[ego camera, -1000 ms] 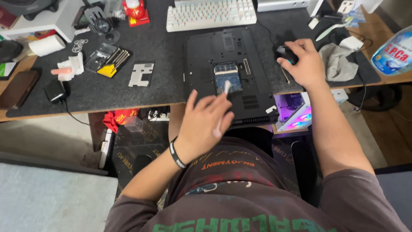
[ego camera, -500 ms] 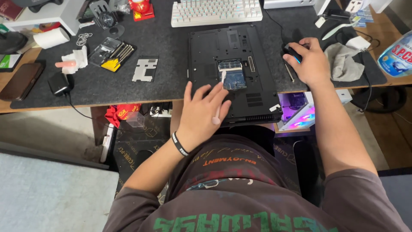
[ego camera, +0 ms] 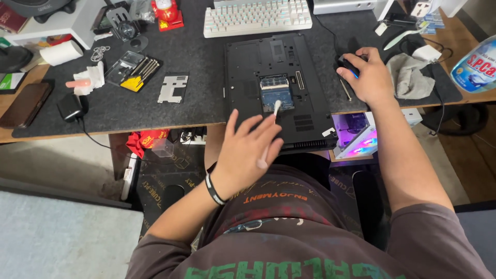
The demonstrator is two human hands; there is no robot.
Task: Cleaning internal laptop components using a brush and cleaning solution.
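Observation:
A black laptop [ego camera: 248,67] lies upside down on the dark desk mat [ego camera: 196,57], with a small open bay showing blue memory modules [ego camera: 275,92]. My left hand [ego camera: 248,155] holds a cotton swab [ego camera: 272,124] between its fingers, and the white tip touches the lower edge of the open bay. My right hand [ego camera: 367,77] rests on a black computer mouse [ego camera: 347,65] to the right of the laptop.
A white keyboard [ego camera: 258,18] lies behind the laptop. A metal cover plate [ego camera: 173,88], a screwdriver bit case [ego camera: 135,70], a paper roll [ego camera: 61,52] and a black adapter [ego camera: 70,107] sit to the left. A grey cloth [ego camera: 411,76] and spray bottle [ego camera: 475,64] are at right.
The view has shifted slightly. My left hand has moved a little toward me, with the swab tip staying at the memory bay. My right hand has stayed on the mouse.

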